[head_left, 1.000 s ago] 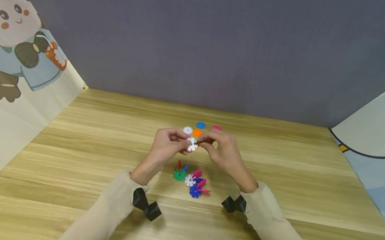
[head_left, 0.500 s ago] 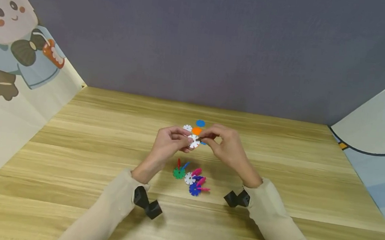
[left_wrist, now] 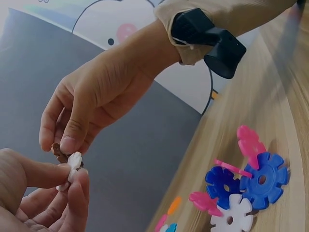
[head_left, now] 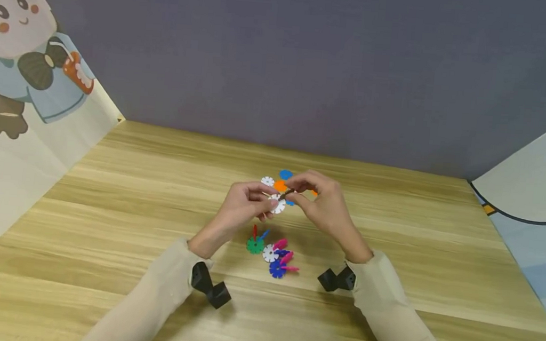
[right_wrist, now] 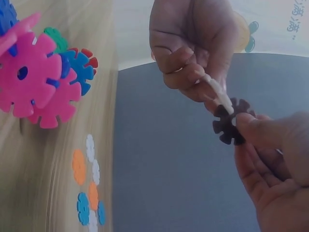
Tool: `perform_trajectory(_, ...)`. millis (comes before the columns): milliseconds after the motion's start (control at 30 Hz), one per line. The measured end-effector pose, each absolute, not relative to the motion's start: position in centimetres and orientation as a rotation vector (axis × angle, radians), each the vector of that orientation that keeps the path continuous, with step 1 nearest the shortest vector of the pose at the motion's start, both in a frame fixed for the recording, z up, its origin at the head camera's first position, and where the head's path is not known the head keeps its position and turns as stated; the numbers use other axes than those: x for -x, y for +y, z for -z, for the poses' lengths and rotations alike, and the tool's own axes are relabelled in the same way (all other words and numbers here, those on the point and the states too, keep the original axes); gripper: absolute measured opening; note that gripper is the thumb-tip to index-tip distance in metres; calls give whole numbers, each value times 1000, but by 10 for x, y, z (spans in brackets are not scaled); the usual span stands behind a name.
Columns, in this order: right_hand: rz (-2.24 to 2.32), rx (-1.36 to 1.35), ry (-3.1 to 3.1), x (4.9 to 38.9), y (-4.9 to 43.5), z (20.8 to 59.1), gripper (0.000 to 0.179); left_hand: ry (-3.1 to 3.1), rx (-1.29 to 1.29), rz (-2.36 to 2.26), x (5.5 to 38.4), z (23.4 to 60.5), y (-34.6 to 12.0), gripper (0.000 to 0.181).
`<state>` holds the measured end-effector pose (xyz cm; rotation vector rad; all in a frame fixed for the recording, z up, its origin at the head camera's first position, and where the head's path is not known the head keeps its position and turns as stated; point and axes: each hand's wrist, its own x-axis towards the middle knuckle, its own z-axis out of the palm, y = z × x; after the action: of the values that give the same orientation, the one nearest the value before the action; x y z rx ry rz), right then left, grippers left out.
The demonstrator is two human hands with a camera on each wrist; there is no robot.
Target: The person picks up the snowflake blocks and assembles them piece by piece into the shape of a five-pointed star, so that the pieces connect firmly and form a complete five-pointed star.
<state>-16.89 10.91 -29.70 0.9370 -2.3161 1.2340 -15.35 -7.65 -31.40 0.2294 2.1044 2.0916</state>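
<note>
In the head view my left hand pinches a white notched snowflake disc between thumb and fingers. My right hand pinches a dark brown notched disc, its edge against the white one. Seen from the right wrist, the brown disc stands crosswise to the white disc, and the two meet at their rims; how deep the slots engage cannot be told. Below the hands lie a green disc bearing red and blue discs, and a joined cluster of white, blue and pink discs.
Behind the hands, loose discs lie flat on the wooden table: a white disc, a blue disc and an orange disc among them. The right hand partly hides others. A grey panel rises at the table's back.
My right hand has shifted slightly right and away from me, and more of the brown disc shows between the hands. My left hand still holds the white disc, moved slightly right.
</note>
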Motion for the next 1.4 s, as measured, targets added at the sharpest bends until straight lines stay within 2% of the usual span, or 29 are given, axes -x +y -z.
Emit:
perform_trajectory(367, -1268, -839, -2408, 178, 115, 296, 14, 2038, -155, -2132, 153, 315, -78, 23)
perform_trajectory(700, -1169, -803, -2576, 199, 114, 316, 14, 2042, -149, -2155, 154, 318, -81, 22)
perform_trajectory(1400, -778, -903, -2979, 240, 108, 343, 19, 2078, -120, -2171, 156, 319, -83, 22)
